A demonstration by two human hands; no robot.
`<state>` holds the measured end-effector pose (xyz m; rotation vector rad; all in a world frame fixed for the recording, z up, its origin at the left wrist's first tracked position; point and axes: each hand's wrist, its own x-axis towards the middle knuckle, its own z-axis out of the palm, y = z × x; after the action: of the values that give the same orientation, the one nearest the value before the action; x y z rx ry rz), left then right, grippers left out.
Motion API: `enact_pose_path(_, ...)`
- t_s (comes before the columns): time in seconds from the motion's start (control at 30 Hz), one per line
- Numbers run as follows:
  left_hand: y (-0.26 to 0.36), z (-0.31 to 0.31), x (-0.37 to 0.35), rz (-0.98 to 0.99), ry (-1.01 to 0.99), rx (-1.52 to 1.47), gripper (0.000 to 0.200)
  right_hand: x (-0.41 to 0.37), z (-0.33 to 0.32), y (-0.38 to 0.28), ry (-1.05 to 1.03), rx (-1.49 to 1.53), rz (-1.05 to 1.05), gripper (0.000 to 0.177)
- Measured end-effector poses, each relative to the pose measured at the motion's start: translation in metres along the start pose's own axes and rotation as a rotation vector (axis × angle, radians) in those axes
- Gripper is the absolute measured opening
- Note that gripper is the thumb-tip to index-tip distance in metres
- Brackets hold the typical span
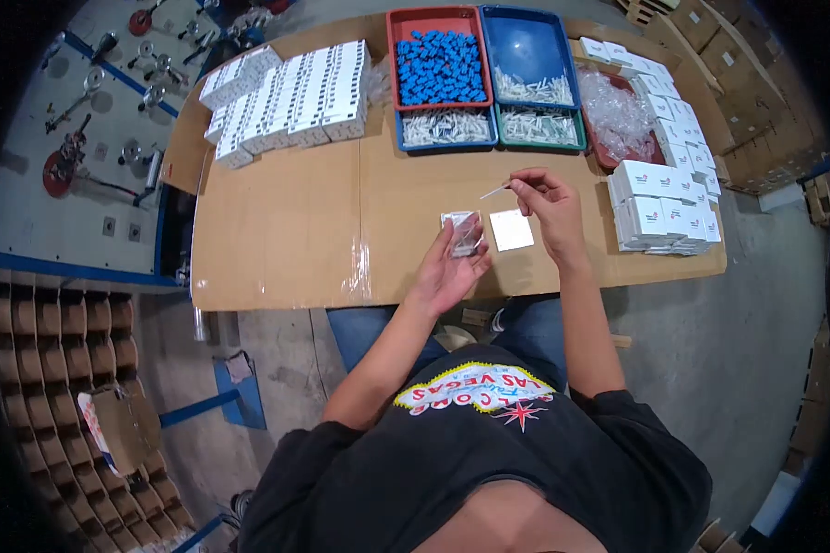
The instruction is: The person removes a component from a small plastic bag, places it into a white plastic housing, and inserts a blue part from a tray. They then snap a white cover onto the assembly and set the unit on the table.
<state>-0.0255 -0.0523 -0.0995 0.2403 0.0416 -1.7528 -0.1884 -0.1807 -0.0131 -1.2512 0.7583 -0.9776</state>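
My left hand (pixel 447 272) holds a small clear plastic tray (pixel 466 235) above the cardboard-covered table, thumb across its near side. What lies inside the tray is too small to make out. To the right, my right hand (pixel 551 205) is raised, pinching a thin white stick (pixel 494 193) between thumb and fingertips. The stick points left, above the tray and apart from it. A flat white square box (pixel 512 230) lies on the table between my two hands.
At the back stand a red bin (pixel 393 69) of blue pieces, a blue bin (pixel 526 41) and a green bin (pixel 585 136) with small white pieces. White boxes (pixel 290 97) are stacked left, more boxes (pixel 659 207) right, beside clear plastic pieces (pixel 613 115).
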Motion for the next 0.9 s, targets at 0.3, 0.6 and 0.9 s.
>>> enact_pose_path(0.3,-0.004,0.02,-0.012,-0.018,-0.055,0.061,0.045,-0.025,0.019,0.0,-0.097,-0.304,-0.104,0.013)
enact_pose_path(0.6,0.003,0.027,-0.018,0.016,0.044,0.221,0.044,-0.021,0.031,-0.013,-0.458,-0.528,-0.113,0.007)
enact_pose_path(0.9,0.007,0.049,-0.028,0.266,0.223,0.931,0.043,-0.013,0.015,-0.033,-0.608,-0.646,-0.07,0.008)
